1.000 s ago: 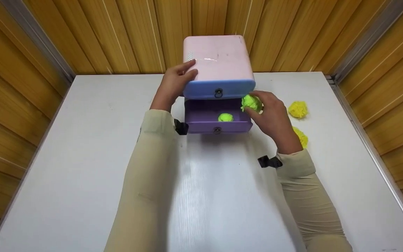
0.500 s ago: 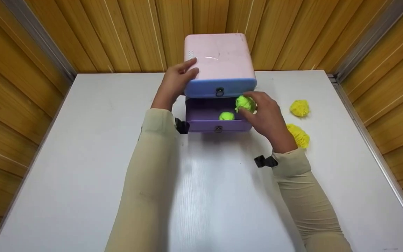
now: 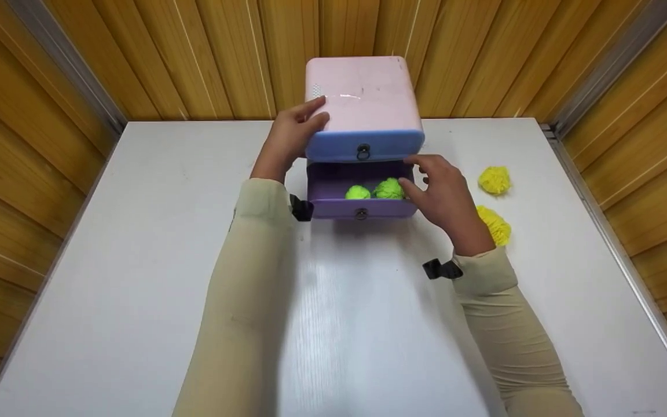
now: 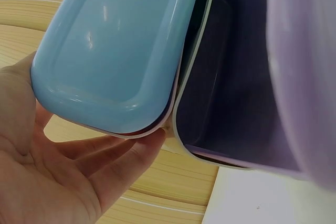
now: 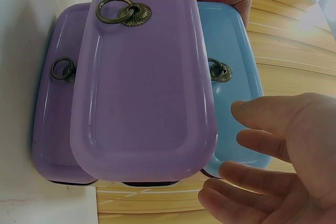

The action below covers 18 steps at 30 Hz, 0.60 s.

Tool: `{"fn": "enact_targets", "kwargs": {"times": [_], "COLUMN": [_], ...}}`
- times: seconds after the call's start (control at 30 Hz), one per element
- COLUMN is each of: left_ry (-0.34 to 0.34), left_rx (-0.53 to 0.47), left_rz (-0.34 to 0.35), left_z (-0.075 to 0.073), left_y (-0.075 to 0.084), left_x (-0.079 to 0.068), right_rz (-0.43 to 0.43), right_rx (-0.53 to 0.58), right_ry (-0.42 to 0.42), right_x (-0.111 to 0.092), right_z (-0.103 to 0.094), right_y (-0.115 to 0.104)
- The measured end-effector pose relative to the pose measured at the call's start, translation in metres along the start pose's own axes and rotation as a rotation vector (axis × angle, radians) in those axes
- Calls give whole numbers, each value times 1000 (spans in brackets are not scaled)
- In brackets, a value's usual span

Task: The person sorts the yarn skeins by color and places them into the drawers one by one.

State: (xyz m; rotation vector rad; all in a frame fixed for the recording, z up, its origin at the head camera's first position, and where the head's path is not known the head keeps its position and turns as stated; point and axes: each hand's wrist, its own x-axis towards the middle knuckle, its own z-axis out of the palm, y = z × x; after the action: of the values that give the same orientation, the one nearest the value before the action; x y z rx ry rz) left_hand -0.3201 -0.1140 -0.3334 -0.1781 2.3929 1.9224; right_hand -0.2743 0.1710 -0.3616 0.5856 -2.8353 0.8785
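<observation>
A small drawer cabinet with a pink top (image 3: 362,92) stands at the back of the table. My left hand (image 3: 290,142) grips its upper left corner, over the top and along the side beside the blue top drawer (image 4: 118,56). Below, a purple drawer (image 3: 333,209) is pulled out. Two crumpled-looking green balls lie in it: a smaller ball (image 3: 358,192) and a larger ball (image 3: 390,189) to its right. My right hand (image 3: 446,197) is at the drawer's right end, fingers apart and loosely bent, holding nothing. In the right wrist view, it is apart from the purple front.
Two crumpled yellow balls lie to the right, a farther ball (image 3: 494,180) and a nearer ball (image 3: 494,226) partly behind my right wrist. A lower purple drawer (image 5: 60,124) is closed. Wood-patterned walls (image 3: 217,58) border the white table (image 3: 154,243).
My right hand has moved left to the drawer and let go of the larger green ball inside. The smaller ball has shifted left. My left hand keeps its hold.
</observation>
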Motion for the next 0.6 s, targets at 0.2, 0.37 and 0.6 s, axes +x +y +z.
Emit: {"fn": "enact_targets", "kwargs": {"times": [0.2,0.37,0.6], "left_ry": [8,5,8], "left_rx": [5,-7,7], "left_rz": [7,-1,10], "left_z": [0,0,0], "left_y": [0,0,1], "left_x": [-1,-1,-1], "right_rz": [-60,-71,-129], "right_rx": [-12,-19,-24], "right_ry": [32,45,93], "right_x": [-4,-7,-14], "right_z": [1,1,3], "right_y": [-2,-4,-7]}}
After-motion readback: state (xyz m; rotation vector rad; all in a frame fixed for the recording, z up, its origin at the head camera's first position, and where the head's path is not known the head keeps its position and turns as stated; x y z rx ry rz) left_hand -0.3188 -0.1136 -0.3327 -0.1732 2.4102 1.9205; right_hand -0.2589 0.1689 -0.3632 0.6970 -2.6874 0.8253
